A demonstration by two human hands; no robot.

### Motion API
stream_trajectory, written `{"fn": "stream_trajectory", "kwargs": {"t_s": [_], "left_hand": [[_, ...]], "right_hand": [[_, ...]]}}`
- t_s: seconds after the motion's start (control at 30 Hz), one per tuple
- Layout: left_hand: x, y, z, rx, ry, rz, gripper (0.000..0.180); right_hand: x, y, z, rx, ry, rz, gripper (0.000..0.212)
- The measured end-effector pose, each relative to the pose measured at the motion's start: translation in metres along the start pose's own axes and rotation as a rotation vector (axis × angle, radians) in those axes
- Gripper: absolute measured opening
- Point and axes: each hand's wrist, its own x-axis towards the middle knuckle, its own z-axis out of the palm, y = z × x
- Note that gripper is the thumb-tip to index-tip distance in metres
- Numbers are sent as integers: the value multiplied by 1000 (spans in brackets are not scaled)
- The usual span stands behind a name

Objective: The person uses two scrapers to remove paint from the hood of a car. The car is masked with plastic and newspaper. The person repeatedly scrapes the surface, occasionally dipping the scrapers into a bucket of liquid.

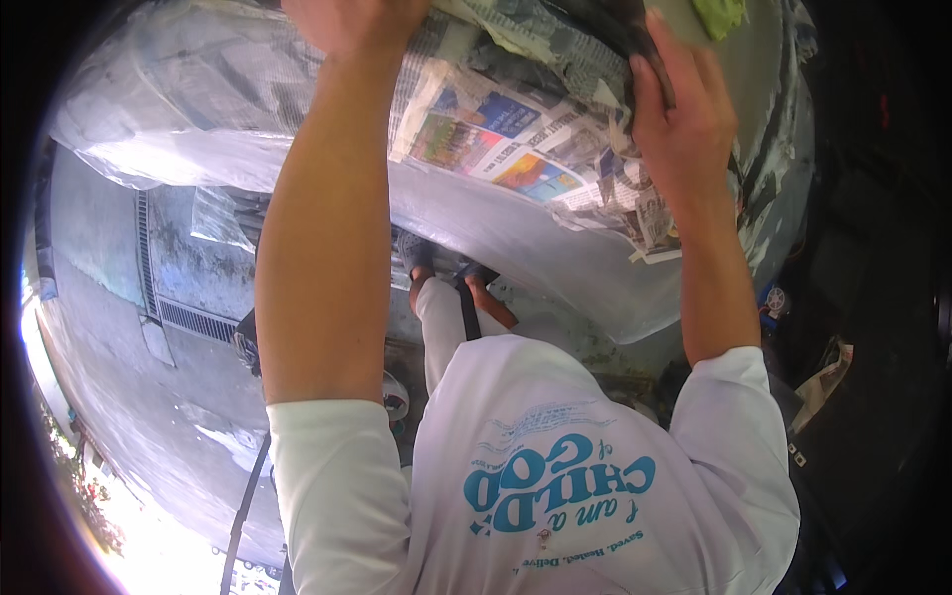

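Observation:
A large curved body, masked with newspaper and clear plastic film, spans the upper part of the view. My left hand is at its upper edge, cut off by the picture's top, so its fingers are hidden. Farther right, my right hand is closed, thumb against fingers, on a dark strip whose kind I cannot make out. Crumpled newspaper lies just left of that hand. Above it, a piece of bright green material rests on a smooth grey surface.
Plastic film hangs over the body's left lower edge. Below is a concrete floor with a drain grate. A loose paper strip lies in the dark area at right. My feet are beneath the body's edge.

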Motion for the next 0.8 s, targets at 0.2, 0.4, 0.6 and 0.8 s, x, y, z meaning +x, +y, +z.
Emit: {"fn": "stream_trajectory", "kwargs": {"t_s": [0.2,0.4,0.6,0.8], "left_hand": [[-2,-4,3,-39,51,88,47],[3,-1,3,-6,65,86,44],[-1,-4,9,-47,123,135,40],[-1,-7,9,-16,107,160,32]], "right_hand": [[3,3,1,51,1,-28,49],[8,10,-4,3,-11,-132,49],[-2,13,-13,-6,-82,-46,48],[36,-8,4,64,-143,-93,49]]}}
